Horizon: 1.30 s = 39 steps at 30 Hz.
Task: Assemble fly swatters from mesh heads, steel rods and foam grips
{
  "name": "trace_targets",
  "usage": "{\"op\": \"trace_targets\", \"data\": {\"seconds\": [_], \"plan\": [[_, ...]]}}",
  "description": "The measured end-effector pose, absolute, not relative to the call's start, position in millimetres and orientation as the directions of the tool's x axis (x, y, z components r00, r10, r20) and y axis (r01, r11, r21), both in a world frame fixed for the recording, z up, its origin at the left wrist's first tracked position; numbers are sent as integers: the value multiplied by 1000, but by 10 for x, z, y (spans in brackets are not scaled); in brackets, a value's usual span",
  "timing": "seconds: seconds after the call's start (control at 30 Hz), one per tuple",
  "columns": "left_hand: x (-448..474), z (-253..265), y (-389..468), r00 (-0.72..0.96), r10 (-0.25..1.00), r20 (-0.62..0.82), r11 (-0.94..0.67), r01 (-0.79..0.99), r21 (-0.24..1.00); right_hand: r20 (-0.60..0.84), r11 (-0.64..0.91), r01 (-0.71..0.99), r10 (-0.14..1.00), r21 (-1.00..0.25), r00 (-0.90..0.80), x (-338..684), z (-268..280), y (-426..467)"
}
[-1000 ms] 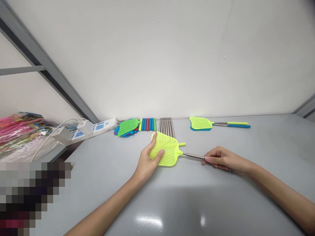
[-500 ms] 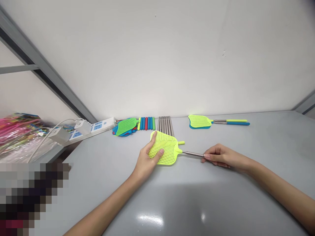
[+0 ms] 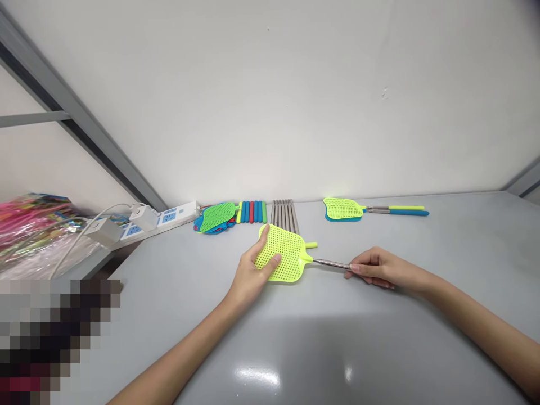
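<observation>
My left hand (image 3: 253, 269) grips a yellow-green fly swatter head (image 3: 286, 256) by its left side, thumb on top of the mesh. A thin metal rod (image 3: 331, 263) meets the neck of that head. My right hand (image 3: 377, 268) pinches the far end of the rod, and its fingers cover that end. Behind the swatter head a yellow-green handle grip (image 3: 311, 245) lies on the table, partly hidden. Several metal rods (image 3: 285, 215) lie side by side just beyond, their near ends covered by the head.
Several coloured grips (image 3: 252, 212) lie in a row by the wall, beside a pile of swatter heads (image 3: 217, 217). Two whole fly swatters (image 3: 343, 208) rest at the back right. A power strip (image 3: 169, 216) with plugged-in adapters and plastic-wrapped goods (image 3: 42, 236) are at left.
Both hands keep the same hold on the swatter head and the rod. The view has shifted very slightly; nothing else has visibly moved.
</observation>
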<state>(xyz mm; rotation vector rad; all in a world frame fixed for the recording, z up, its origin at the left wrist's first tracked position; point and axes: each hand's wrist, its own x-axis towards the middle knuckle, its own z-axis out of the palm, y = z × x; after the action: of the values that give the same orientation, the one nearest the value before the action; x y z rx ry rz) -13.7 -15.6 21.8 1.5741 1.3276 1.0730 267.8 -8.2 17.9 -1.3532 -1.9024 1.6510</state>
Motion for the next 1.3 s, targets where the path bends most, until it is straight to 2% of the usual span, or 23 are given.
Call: {"op": "trace_targets", "data": {"seconds": [1.03, 1.3], "plan": [[-159, 206, -146, 96, 985, 147, -171, 332, 928, -365, -75, 514, 790, -855, -492, 2657, 194, -96], [-169, 220, -162, 103, 980, 172, -197, 352, 915, -319, -31, 497, 800, -867, -507, 2639, 218, -108]]}}
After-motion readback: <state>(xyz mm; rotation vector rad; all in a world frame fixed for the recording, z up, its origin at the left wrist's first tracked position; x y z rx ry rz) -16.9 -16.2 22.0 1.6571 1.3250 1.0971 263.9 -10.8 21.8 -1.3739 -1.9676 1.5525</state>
